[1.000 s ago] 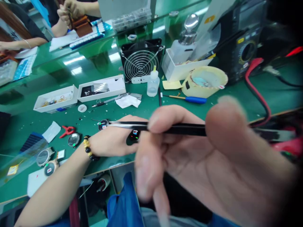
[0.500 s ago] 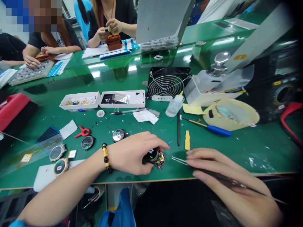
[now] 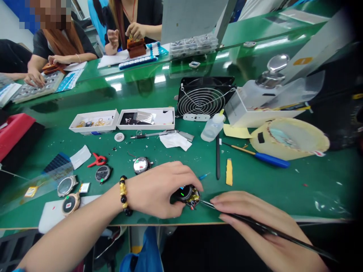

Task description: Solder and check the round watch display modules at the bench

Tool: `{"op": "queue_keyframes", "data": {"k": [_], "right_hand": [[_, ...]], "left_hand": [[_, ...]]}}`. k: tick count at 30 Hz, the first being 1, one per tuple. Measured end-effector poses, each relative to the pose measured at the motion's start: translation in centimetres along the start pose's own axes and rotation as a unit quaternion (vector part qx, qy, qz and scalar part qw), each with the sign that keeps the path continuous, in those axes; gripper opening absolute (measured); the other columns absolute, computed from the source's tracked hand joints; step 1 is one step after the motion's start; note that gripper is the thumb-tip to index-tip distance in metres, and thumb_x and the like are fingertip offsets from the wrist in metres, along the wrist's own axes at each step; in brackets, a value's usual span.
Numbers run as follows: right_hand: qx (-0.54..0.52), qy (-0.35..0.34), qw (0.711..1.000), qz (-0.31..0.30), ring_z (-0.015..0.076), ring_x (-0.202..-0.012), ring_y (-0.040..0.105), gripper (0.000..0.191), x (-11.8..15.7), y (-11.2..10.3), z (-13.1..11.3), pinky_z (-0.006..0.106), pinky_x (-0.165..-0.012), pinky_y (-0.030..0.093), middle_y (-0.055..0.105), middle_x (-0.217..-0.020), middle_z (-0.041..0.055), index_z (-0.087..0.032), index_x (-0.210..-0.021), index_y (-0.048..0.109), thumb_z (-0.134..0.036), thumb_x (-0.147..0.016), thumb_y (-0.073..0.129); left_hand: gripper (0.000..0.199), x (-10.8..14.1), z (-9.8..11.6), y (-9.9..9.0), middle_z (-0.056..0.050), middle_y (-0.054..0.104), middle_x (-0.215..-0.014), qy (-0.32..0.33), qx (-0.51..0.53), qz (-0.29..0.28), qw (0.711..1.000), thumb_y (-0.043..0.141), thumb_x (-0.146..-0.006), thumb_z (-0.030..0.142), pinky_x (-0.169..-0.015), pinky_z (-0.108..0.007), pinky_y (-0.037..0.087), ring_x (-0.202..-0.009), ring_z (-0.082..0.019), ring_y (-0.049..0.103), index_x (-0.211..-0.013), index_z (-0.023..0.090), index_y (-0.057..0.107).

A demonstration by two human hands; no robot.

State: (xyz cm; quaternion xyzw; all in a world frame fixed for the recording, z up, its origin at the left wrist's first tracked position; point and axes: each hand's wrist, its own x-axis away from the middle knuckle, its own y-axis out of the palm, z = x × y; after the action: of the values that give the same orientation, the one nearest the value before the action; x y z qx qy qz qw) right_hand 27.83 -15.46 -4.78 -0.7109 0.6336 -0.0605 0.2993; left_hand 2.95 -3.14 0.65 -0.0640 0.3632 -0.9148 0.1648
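Note:
My left hand (image 3: 163,189), with a beaded bracelet at the wrist, grips a small round watch module (image 3: 189,195) between thumb and fingers near the table's front edge. Part of its dark display is lit, and gold-coloured inner parts show on its right side. Black tweezers (image 3: 244,218) are held in my right hand (image 3: 255,223). Their tips meet or nearly meet at the right edge of the module; whether they touch it I cannot tell. Behind my left hand lies another round watch module (image 3: 141,165). A yellow strip (image 3: 229,172) and a black stick (image 3: 218,158) lie beyond my right hand.
Watches (image 3: 67,186) and a red clamp (image 3: 98,160) lie at left. Two white boxes (image 3: 146,126), a fan (image 3: 202,100), a small bottle (image 3: 212,127), a blue-handled tool (image 3: 272,160) and a tape roll (image 3: 289,151) stand or lie behind. Two people work across the table.
My right hand has moved left, bringing the tweezers to the module; their tips have closed together. A person opposite has lifted one hand away from the brown block.

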Motion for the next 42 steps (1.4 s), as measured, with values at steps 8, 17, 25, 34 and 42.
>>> {"op": "queue_keyframes", "data": {"k": [8, 17, 25, 34, 42], "right_hand": [[0.005, -0.002, 1.000, 0.006, 0.0185, -0.098, 0.076, 0.015, 0.0, 0.3, 0.1, 0.023, -0.088, 0.063, 0.078, -0.108, -0.0005, -0.032, -0.106, 0.077, -0.022, -0.097, 0.071], [0.008, -0.007, 1.000, 0.012, 0.0166, -0.097, 0.076, 0.014, 0.1, 0.4, 0.0, 0.021, -0.088, 0.062, 0.078, -0.108, -0.0017, -0.032, -0.106, 0.076, -0.022, -0.098, 0.070], [0.004, -0.018, 1.000, 0.005, 0.0149, -0.100, 0.076, 0.016, -0.1, 0.6, 0.0, 0.020, -0.090, 0.060, 0.077, -0.110, -0.0026, -0.032, -0.108, 0.074, -0.020, -0.100, 0.068], [0.004, -0.032, 0.999, 0.034, 0.0146, -0.097, 0.076, 0.016, -0.5, 1.1, -0.5, 0.019, -0.090, 0.061, 0.079, -0.108, -0.0012, -0.030, -0.104, 0.076, -0.017, -0.100, 0.067], [0.002, -0.037, 0.998, 0.048, 0.0127, -0.100, 0.075, 0.015, -0.6, 1.6, -0.4, 0.017, -0.095, 0.058, 0.078, -0.111, -0.0023, -0.029, -0.106, 0.074, -0.017, -0.100, 0.067]], "left_hand": [[0.034, 0.0, -0.2, 0.1, -0.008, 0.070, -0.120, -0.001, 0.006, -0.002, 1.000, 0.064, -0.079, 0.008, -0.105, -0.036, 0.051, -0.113, -0.024, 0.065, -0.111, 0.019, 0.062], [0.035, 0.0, -0.2, 0.1, -0.008, 0.071, -0.121, 0.000, 0.011, -0.001, 1.000, 0.065, -0.078, 0.008, -0.106, -0.036, 0.051, -0.114, -0.024, 0.065, -0.111, 0.019, 0.062], [0.035, 0.0, -0.2, 0.1, -0.008, 0.071, -0.120, 0.000, 0.011, -0.002, 1.000, 0.065, -0.078, 0.008, -0.105, -0.036, 0.050, -0.114, -0.024, 0.065, -0.111, 0.019, 0.063], [0.037, -0.1, 0.0, -0.1, -0.008, 0.071, -0.120, -0.012, 0.018, -0.003, 1.000, 0.065, -0.078, 0.007, -0.102, -0.036, 0.051, -0.111, -0.024, 0.065, -0.114, 0.018, 0.061], [0.038, -0.2, 0.1, 0.0, -0.007, 0.071, -0.113, -0.014, 0.019, 0.000, 1.000, 0.065, -0.077, 0.005, -0.098, -0.034, 0.051, -0.105, -0.024, 0.064, -0.112, 0.018, 0.061]]}}
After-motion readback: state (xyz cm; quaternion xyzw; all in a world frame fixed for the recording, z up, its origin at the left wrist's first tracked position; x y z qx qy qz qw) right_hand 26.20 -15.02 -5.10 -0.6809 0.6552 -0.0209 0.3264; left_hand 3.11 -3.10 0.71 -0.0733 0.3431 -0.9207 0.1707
